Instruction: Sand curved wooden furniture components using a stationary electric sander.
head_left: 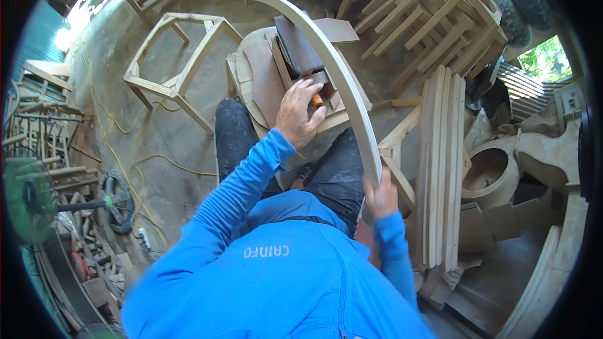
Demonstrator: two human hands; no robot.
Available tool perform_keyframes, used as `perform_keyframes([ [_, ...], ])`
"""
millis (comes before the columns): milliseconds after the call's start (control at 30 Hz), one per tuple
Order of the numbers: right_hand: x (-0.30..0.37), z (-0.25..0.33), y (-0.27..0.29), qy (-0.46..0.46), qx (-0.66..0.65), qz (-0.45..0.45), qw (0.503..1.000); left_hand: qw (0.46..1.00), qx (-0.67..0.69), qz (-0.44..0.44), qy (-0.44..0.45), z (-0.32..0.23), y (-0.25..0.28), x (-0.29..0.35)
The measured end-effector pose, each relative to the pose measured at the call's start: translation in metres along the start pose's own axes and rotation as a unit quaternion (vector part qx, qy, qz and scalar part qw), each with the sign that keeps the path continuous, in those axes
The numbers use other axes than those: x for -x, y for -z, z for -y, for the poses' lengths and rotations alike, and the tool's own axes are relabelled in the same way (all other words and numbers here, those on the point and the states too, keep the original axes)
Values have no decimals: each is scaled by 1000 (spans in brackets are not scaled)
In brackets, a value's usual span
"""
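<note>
A long, pale, curved wooden strip point(336, 63) arcs from the upper middle down to my right hand point(380, 196), whose fingers are closed round its lower end. Over a small wooden stand point(260, 81) between my knees, my left hand point(300, 112) is bent, with thumb and fingers apart. An orange-brown handle-like piece point(318, 99) shows in that gap, and the fingertips lie by a grey metal cylinder point(319, 78). Whether they touch it is unclear. Beyond them a dark, flat, tilted plate point(299, 50) is partly covered by the strip.
An open wooden frame on legs point(179, 85) stands at the left. Yellow cable point(116, 157) trails over the floor. At the right lean several long boards point(441, 169), with stacked wooden frames point(433, 25) behind. A green fan point(28, 194) is at the far left.
</note>
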State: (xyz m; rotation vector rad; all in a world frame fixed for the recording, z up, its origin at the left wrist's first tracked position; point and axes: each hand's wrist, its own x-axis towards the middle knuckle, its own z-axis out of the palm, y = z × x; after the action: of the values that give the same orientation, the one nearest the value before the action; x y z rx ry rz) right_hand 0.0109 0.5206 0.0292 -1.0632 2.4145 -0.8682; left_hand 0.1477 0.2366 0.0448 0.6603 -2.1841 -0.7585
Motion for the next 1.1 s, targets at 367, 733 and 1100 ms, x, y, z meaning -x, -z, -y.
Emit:
perform_keyframes([
  [367,120,-17,80,23,121,-71,990,988,-55,51,-137,-78,-34,-59],
  [733,-194,66,6,110,309,39,944,981,-173,27,79,126,-37,-191],
  [1100,-376,190,-55,248,420,9,873,997,18,-54,56,30,-46,-45],
])
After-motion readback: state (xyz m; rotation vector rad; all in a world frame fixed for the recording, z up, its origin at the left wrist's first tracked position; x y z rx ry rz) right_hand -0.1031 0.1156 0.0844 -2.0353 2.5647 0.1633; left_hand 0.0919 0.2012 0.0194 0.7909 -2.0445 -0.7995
